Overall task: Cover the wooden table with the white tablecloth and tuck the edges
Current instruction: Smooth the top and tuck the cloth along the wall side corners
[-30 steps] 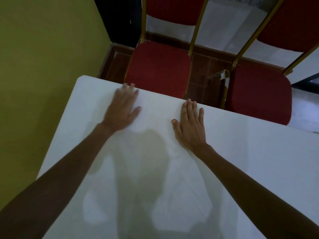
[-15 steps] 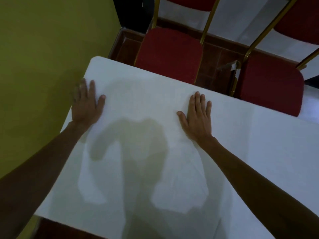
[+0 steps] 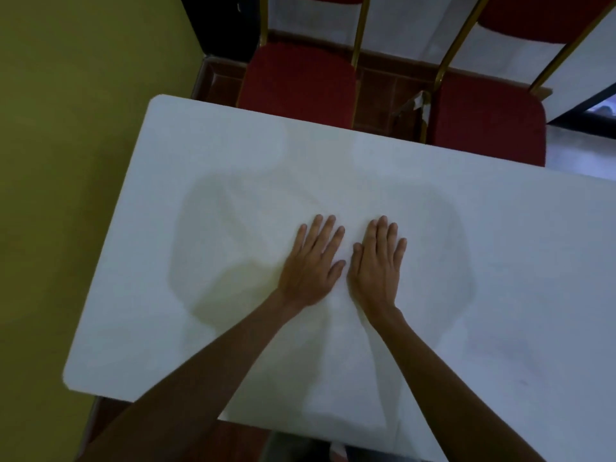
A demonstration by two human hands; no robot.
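The white tablecloth lies spread over the whole table top, so no wood shows. Faint creases run through the cloth just beyond and between my hands. My left hand rests flat on the cloth near the middle, palm down, fingers apart and pointing away from me. My right hand lies flat right beside it, thumbs nearly touching. Neither hand holds anything.
A yellow-green wall runs close along the table's left end. Two red padded chairs with gold frames, one at the left and one at the right, stand against the far edge. Reddish floor tiles show between them.
Both hands slid back from the far edge and the left end to the middle of the cloth, ending side by side. The view has pulled back and shows the near edge.
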